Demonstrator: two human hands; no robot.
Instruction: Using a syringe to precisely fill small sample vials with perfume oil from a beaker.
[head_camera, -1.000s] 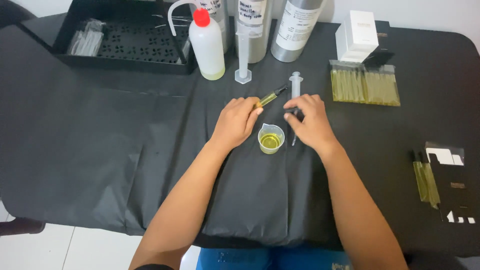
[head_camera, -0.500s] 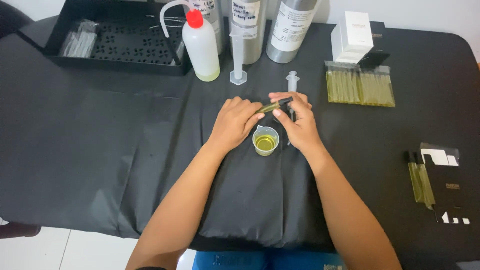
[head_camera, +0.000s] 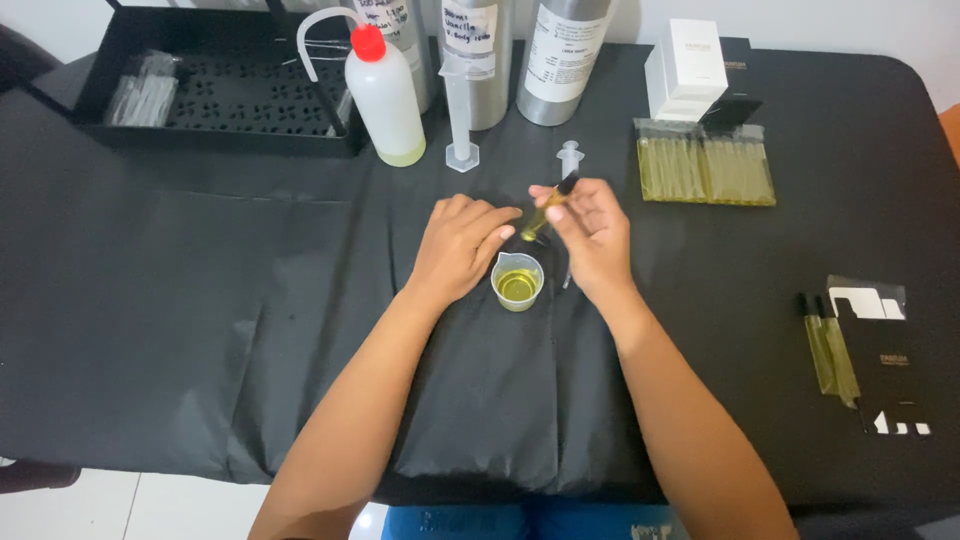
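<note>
Two hands hold one thin vial (head_camera: 545, 210) tilted just above the small cup (head_camera: 518, 281) of yellow liquid: left hand (head_camera: 462, 245) pinches its lower end, right hand (head_camera: 592, 228) its dark cap. A slip could spill liquid on the black cloth (head_camera: 200, 330).

Two metal canisters (head_camera: 565, 55) stand at the back, and one wash bottle (head_camera: 385, 95). One small cup (head_camera: 518, 281), two loose vials (head_camera: 830, 350) sit right.
</note>
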